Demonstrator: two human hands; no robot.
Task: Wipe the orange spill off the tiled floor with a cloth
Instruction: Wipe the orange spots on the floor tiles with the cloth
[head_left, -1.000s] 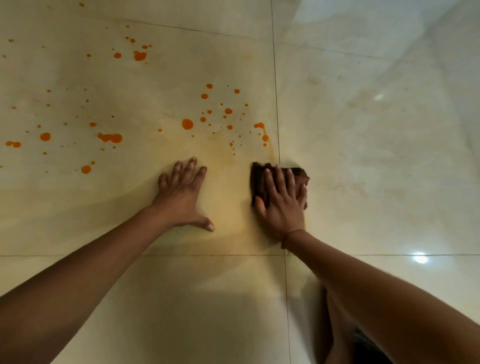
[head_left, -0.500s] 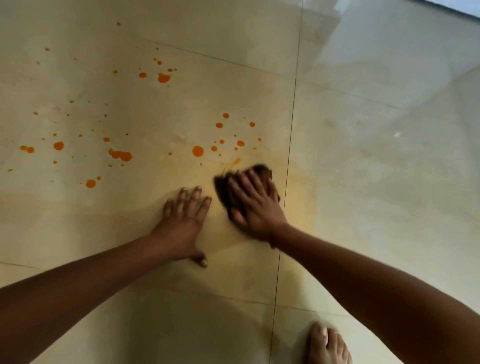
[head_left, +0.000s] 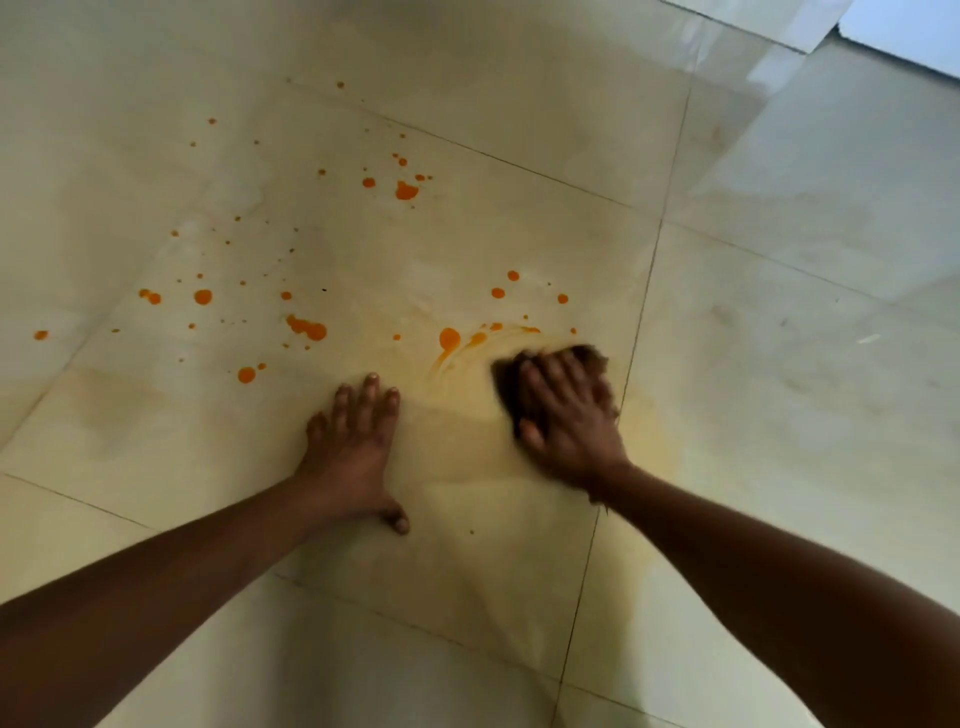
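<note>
Dark cloth (head_left: 587, 356) on tiled floor (head_left: 779, 364), pressed flat beneath right hand (head_left: 569, 421). Left hand (head_left: 353, 452) splayed, empty, beside. Orange spill (head_left: 449, 338) just left of cloth.

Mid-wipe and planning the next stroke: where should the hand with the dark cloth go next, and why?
Probably sweep the right hand and its dark brown cloth leftward over the curved orange smear and the large round orange drop just beside it. That streak lies closest to the cloth, while the left hand rests flat on the cream tiled floor, clear of that path.
</note>
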